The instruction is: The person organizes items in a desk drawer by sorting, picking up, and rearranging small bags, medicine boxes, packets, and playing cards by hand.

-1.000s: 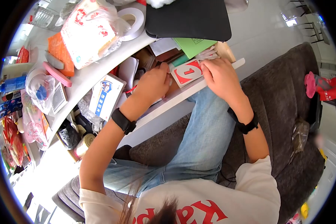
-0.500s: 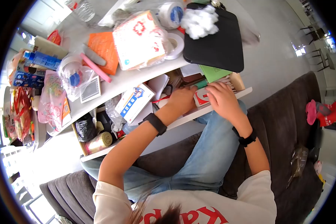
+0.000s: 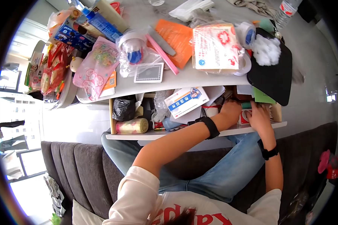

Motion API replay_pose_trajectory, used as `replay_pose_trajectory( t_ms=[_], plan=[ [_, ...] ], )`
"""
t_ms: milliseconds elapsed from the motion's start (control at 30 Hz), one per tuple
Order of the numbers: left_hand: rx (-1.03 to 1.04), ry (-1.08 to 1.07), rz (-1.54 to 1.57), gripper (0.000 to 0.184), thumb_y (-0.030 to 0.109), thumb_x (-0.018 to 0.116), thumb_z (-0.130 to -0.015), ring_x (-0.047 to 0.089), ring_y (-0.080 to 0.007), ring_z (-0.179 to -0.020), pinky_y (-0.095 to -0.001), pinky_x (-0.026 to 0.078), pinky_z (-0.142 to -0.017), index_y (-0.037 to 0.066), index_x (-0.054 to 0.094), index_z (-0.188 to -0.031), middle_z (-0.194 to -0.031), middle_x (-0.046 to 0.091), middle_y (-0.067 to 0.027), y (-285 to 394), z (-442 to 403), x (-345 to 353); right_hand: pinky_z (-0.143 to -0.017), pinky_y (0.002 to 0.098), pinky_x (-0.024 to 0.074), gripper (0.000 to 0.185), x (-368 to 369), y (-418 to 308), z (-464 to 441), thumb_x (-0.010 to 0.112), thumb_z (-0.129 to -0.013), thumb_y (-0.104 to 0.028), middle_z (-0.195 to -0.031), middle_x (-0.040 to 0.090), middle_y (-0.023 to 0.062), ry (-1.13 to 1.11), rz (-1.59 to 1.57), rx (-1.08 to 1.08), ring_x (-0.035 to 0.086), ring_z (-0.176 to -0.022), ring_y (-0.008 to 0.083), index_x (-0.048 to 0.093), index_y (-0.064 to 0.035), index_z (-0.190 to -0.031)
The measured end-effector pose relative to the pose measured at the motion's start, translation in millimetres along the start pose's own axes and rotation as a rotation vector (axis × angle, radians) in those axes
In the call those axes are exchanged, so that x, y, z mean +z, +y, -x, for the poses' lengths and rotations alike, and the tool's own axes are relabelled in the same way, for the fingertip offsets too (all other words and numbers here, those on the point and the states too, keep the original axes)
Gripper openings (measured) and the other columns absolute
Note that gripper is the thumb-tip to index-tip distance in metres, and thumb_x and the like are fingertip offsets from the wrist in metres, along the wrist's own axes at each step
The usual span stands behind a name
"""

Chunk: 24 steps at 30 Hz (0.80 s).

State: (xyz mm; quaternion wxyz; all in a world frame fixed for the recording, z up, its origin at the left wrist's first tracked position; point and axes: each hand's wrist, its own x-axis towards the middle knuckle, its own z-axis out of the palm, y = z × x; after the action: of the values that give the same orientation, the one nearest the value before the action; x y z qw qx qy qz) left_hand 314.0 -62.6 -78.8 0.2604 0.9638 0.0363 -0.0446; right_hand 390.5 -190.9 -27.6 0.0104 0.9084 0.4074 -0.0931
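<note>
Both hands are inside the pulled-out drawer [image 3: 199,134] at its right end. A red and white box [image 3: 243,117] sits between them, partly covered by them. My left hand [image 3: 231,111] is against the box's left end, its fingertips mostly hidden among the drawer's contents. My right hand [image 3: 260,117] is bent over the box's right part, thumb on the near side and fingers beyond. Close behind the hands lies a green cylinder-like item [image 3: 246,105]. To the left, a white and blue medicine box [image 3: 186,102] rests on papers.
Also in the drawer are a black plastic bag [image 3: 124,108] and a yellowish roll [image 3: 132,126]. On the tabletop are a wrapped tissue pack [image 3: 216,47], a black board [image 3: 276,80] with white fluff [image 3: 266,50], an orange packet [image 3: 175,41] and a card deck [image 3: 149,73].
The camera view has turned and shifted, so the table and drawer appear further right and more level. Both hands stay at the red and white box, my right fingers now reaching deeper past it.
</note>
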Motion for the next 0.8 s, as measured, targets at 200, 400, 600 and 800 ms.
replay_pose_trajectory(
  t_ms=[200,400,600,800],
  plan=[
    [-0.002,0.047,-0.221,0.015,0.010,0.061,-0.068,0.063,-0.0262,-0.081,-0.0335,0.051,-0.066,0.004,0.067,-0.081,-0.082,0.065,-0.0141,4,-6,12,-0.089,0.0457,0.0388,0.045,2,10,-13,0.062,-0.078,-0.027,-0.089,0.062,0.0250,-0.126,-0.130,0.032,0.055,-0.094,0.0402,0.054,0.0001,-0.114],
    [0.011,0.062,-0.200,0.010,0.010,0.060,-0.070,0.066,-0.0242,-0.073,-0.0328,0.052,-0.059,0.008,0.067,-0.077,-0.077,0.066,-0.0103,-2,-12,12,-0.081,0.0427,0.0427,0.038,12,30,-8,0.060,-0.081,-0.023,-0.093,0.061,0.0222,-0.051,-0.455,0.022,0.056,-0.089,0.0385,0.055,-0.0016,-0.112],
    [-0.028,0.034,-0.275,0.013,0.014,0.063,-0.070,0.066,-0.0218,-0.069,-0.0315,0.051,-0.055,0.008,0.064,-0.082,-0.075,0.066,-0.0080,3,-1,-5,-0.069,0.0311,0.0449,0.034,-34,10,10,0.058,-0.084,-0.019,-0.091,0.061,0.0156,-0.141,-0.613,0.031,0.056,-0.072,0.0226,0.053,0.0004,-0.111],
    [-0.075,0.121,-0.220,0.015,0.017,0.062,-0.070,0.066,-0.0222,-0.064,-0.0330,0.051,-0.053,0.007,0.062,-0.081,-0.068,0.065,-0.0093,12,18,-44,-0.069,0.0329,0.0454,0.031,-35,15,16,0.058,-0.083,-0.018,-0.090,0.061,0.0178,-0.165,-0.674,0.029,0.058,-0.074,0.0255,0.054,0.0013,-0.107]
  ],
)
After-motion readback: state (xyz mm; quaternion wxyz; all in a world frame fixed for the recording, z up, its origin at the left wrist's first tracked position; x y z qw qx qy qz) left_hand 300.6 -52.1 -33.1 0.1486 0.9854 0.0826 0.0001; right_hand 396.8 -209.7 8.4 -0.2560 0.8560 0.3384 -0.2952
